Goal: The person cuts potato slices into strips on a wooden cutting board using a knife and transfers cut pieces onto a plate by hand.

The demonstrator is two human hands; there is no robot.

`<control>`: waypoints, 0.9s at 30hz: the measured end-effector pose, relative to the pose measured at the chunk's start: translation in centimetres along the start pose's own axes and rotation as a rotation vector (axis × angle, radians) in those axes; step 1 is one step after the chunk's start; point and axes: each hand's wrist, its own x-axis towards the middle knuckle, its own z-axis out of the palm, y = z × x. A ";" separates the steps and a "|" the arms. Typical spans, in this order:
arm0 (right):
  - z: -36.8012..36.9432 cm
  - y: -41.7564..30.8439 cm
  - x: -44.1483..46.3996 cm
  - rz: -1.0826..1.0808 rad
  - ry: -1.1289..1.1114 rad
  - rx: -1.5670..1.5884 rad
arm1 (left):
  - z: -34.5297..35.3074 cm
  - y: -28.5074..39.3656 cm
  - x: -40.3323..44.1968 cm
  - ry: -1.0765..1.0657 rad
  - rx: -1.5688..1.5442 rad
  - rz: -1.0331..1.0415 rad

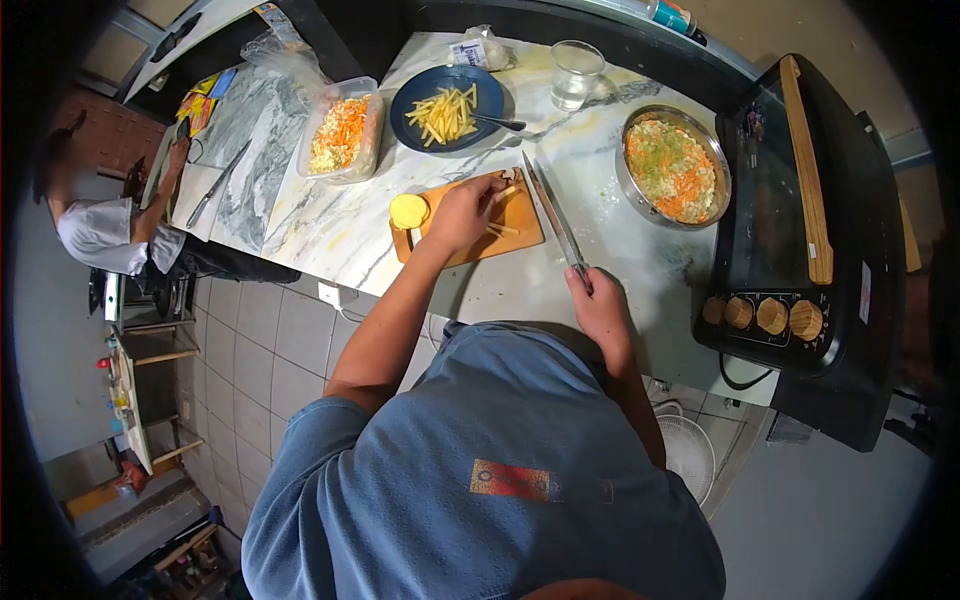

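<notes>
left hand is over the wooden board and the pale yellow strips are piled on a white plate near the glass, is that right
Not quite: the plate is dark blue, not white, as the head view shows. The left hand is indeed over the wooden board, and the pale yellow strips are piled on that plate near the glass.

No text reads clearly: print (512,480) on the blue shirt (440,410) and label (468,54) on the small bag (495,53) are blurred.
</notes>
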 end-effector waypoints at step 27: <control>-0.1 -0.4 0.2 0.010 -0.012 0.008 | -7.4 -4.0 4.5 0.291 0.127 -0.111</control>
